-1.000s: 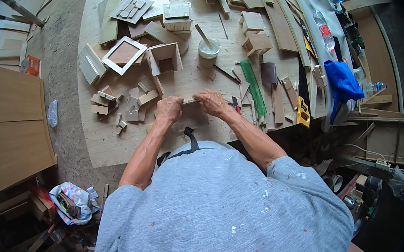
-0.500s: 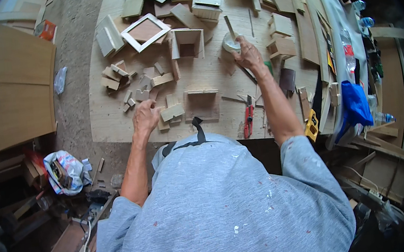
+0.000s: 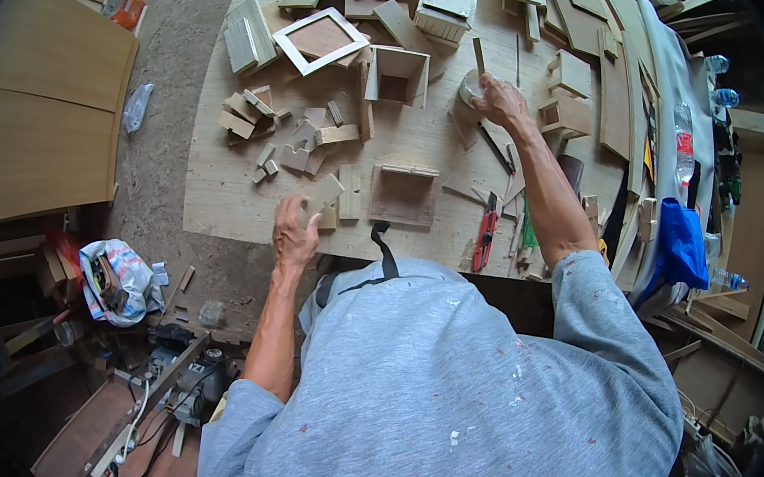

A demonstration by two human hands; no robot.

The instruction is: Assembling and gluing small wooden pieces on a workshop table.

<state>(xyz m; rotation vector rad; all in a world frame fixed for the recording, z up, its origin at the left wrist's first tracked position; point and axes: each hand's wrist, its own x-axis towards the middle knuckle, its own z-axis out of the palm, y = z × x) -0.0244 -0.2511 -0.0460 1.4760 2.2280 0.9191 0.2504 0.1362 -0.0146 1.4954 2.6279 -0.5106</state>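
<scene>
My left hand (image 3: 294, 230) is at the near left edge of the workbench, its fingers closed on a small pale wooden block (image 3: 325, 193). Beside that block lies another grooved wooden piece (image 3: 350, 192). Farther off to the right, my right hand (image 3: 500, 100) grips a thin flat stick (image 3: 479, 54). The stick stands over a round whitish tub (image 3: 468, 87), partly covered by my fingers. Between my hands, close to my body, sits a brown board (image 3: 402, 203) with a pale strip (image 3: 408, 170) along its far edge.
Small wood offcuts (image 3: 297, 154) and an open wooden box (image 3: 397, 76) lie beyond my left hand. A white frame (image 3: 320, 40) rests farther back. At the right are a red utility knife (image 3: 485, 234), small wooden boxes (image 3: 566, 114), long boards (image 3: 614, 99) and a blue bag (image 3: 680, 247).
My left hand has closed on the small block and tilted it up from the bench. My right hand stays at the tub with the stick. The whole view has shifted.
</scene>
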